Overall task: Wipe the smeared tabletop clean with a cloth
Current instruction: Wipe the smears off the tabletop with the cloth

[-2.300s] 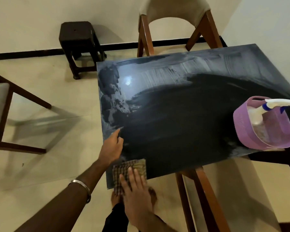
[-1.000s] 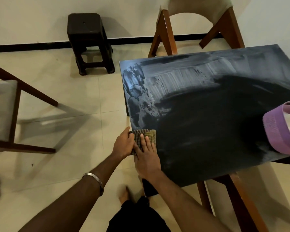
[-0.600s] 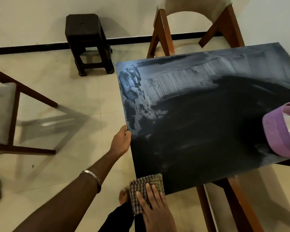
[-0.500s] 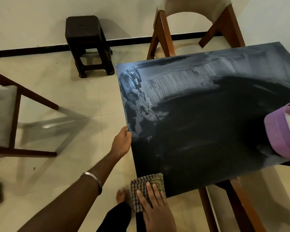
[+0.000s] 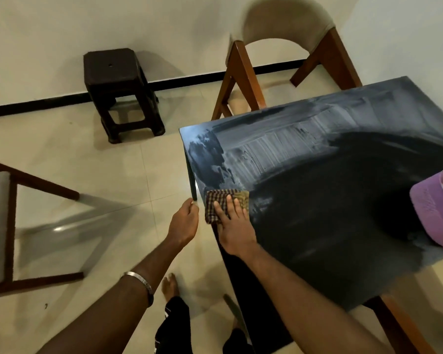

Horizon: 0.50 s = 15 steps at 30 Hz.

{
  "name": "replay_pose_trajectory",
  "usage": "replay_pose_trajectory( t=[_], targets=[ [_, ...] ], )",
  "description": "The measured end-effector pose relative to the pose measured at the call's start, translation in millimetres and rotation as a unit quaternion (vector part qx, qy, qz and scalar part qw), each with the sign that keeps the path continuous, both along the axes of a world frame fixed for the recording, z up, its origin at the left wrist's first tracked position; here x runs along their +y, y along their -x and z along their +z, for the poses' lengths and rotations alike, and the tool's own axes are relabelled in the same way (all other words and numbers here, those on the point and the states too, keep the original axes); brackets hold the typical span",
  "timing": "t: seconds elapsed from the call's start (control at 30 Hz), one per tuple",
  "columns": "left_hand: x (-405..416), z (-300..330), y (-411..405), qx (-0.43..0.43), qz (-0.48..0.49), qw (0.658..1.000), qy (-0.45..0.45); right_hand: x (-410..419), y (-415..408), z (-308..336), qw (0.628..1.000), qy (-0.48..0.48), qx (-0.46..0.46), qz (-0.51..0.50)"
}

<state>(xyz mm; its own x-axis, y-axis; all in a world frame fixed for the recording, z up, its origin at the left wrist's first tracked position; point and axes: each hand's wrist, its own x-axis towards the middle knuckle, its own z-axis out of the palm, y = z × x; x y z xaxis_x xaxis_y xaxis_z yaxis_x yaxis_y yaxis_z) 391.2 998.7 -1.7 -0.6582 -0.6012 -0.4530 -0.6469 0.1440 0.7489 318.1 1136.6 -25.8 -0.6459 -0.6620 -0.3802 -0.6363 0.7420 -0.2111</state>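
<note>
On near left edge of dark tabletop: checked cloth lies flat, right hand presses down on it, fingers straight. Left hand grips table edge just beside cloth, fingers curled round it. White smears cover far left part of top. Purple basket sits at right edge.

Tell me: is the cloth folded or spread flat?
Folded: the cloth is a small thick pad under the right hand's straight fingers.
</note>
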Motion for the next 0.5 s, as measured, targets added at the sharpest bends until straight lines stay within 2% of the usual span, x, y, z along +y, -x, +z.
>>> replay_pose_trajectory(
  t=[0.13, 0.23, 0.5],
  targets=[
    [-44, 1, 13, -0.002, -0.036, 0.999, 0.001, -54, 42, 2, 1.0, -0.021, 0.009, -0.02],
    [-73, 1, 20, -0.003, -0.059, 0.998, 0.005, -64, 45, 0, 0.999, -0.022, 0.021, -0.029],
    [-121, 2, 45, -0.012, -0.126, 0.992, 0.019, 39, -75, 3, 0.995, -0.036, -0.018, -0.087]
  ],
)
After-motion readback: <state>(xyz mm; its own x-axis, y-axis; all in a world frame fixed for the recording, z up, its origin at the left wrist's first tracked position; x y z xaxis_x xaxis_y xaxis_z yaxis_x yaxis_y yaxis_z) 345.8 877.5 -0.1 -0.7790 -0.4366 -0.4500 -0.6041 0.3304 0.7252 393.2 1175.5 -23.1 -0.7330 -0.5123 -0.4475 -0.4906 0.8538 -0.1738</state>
